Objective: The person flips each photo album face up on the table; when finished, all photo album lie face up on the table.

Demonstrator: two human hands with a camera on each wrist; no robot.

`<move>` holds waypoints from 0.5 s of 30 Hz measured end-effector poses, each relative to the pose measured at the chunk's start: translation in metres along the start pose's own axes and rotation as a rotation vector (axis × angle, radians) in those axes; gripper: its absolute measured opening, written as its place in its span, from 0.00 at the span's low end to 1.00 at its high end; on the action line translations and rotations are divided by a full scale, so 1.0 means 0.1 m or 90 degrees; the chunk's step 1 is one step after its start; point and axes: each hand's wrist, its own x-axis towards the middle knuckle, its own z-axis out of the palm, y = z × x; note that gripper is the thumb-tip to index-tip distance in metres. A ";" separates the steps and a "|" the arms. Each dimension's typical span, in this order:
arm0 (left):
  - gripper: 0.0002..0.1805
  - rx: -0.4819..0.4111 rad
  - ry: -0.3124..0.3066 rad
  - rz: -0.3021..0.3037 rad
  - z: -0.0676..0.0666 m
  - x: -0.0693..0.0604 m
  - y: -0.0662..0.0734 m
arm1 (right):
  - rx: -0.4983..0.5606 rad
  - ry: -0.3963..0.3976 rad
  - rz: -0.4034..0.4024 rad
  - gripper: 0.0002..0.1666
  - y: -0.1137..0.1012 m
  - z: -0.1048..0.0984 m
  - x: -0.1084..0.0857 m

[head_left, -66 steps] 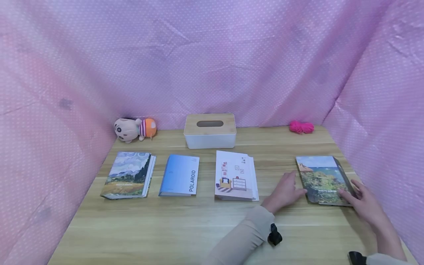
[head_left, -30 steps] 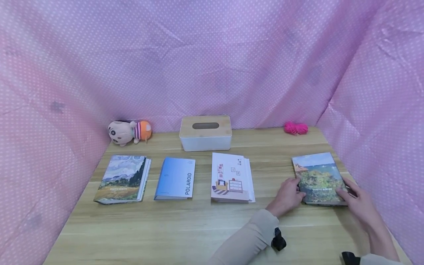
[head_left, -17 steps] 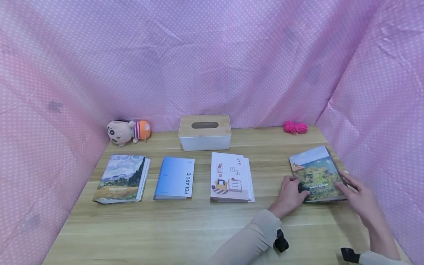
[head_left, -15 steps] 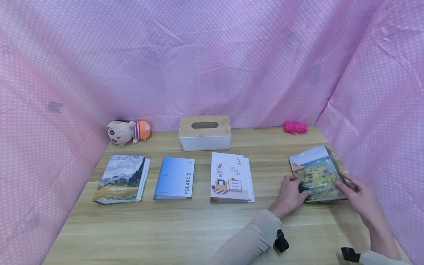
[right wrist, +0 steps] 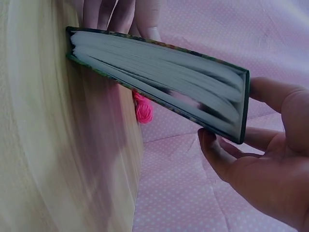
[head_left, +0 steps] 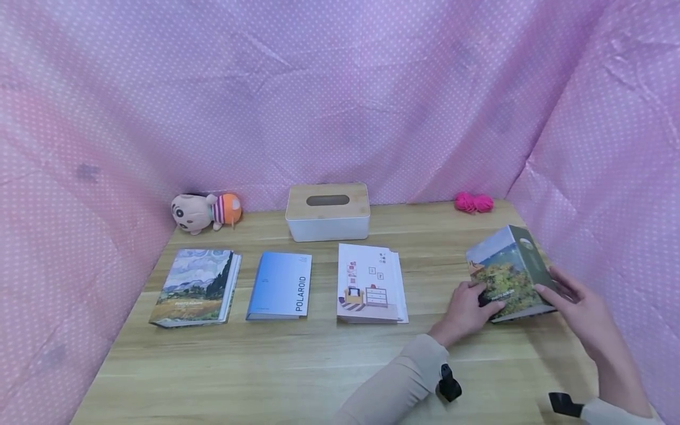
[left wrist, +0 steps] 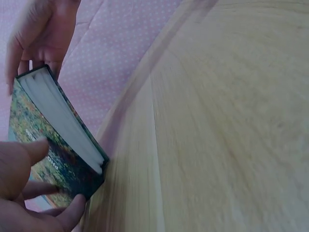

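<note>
A photo album (head_left: 499,274) with a painted landscape cover stands tilted at the right of the table, its green spine raised on the right and its page edge low on the left. My right hand (head_left: 581,310) grips the spine side, thumb at the front cover's edge and fingers behind. With thumb and bent fingers my left hand (head_left: 464,313) holds the low left side, partly over the cover. White pages (right wrist: 164,77) show between the covers in the right wrist view. Both hands also appear at the album (left wrist: 58,145) in the left wrist view.
Leftward lie a white illustrated album (head_left: 372,283), a blue POLAROID album (head_left: 281,286) and another painted album (head_left: 196,286). Behind them are a plush toy (head_left: 204,211), a tissue box (head_left: 327,212) and pink yarn (head_left: 474,202). A pink dotted cloth (head_left: 340,94) encloses the table (head_left: 265,372).
The album lay nearly flat at first. It has turned slightly, then its right side has risen, showing the spine. My left hand has come onto its left side; the other albums stay put.
</note>
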 end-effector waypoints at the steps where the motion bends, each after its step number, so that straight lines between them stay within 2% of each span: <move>1: 0.30 -0.012 -0.005 0.004 -0.01 0.00 -0.01 | 0.005 0.001 -0.003 0.42 0.00 0.01 0.00; 6: 0.31 -0.071 -0.014 0.035 -0.05 -0.01 -0.07 | 0.047 0.023 -0.035 0.36 -0.04 0.05 0.03; 10: 0.32 -0.139 -0.020 0.070 -0.11 -0.01 -0.10 | 0.128 0.039 -0.072 0.28 -0.07 0.08 0.06; 15: 0.33 -0.236 -0.038 0.069 -0.24 0.00 -0.08 | 0.202 0.015 -0.102 0.26 -0.11 0.13 0.10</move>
